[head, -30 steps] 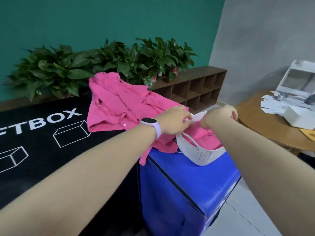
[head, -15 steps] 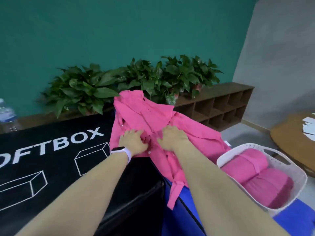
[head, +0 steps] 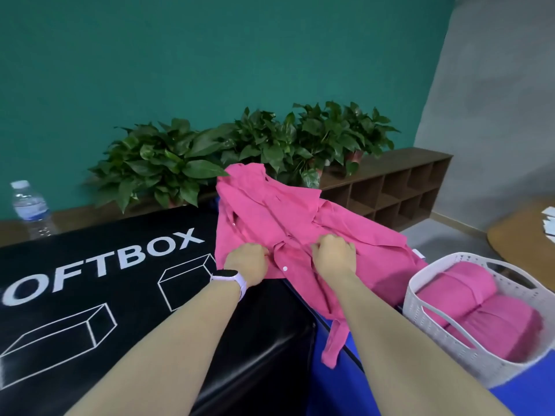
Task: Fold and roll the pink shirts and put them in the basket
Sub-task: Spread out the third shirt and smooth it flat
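Both hands are off the basket now and over on the loose shirt, gripping a touch tighter than half a second ago, and the view has swung left with them. The left hand [head: 247, 262], with a pale smartwatch [head: 229, 279] on its wrist, has its fingers curled into the pink fabric near the hem. The right hand [head: 335, 255] sits just beside it, knuckles up, fingers bunched into the cloth on the other side of the button placket. Between the two hands a white button [head: 285, 268] shows.

The pink shirt [head: 288, 223] lies rumpled and spread out, straddling the edge of the black tabletop [head: 90, 295] with its white SOFTBOX lettering and the blue surface [head: 336, 385] next to it. One strip of the shirt hangs down over the blue edge.

Off to the right, the white perforated basket [head: 432, 331] stands on the blue surface, well apart from the hands. Inside it lie two rolled pink shirts [head: 480, 307], side by side and touching.

At the back, a clear water bottle [head: 30, 210] stands upright at the far left edge. Leafy potted plants [head: 240, 151] line up on a low wooden cubby shelf [head: 390, 187] against the teal wall. A round wooden table [head: 522, 235] peeks in at the right.
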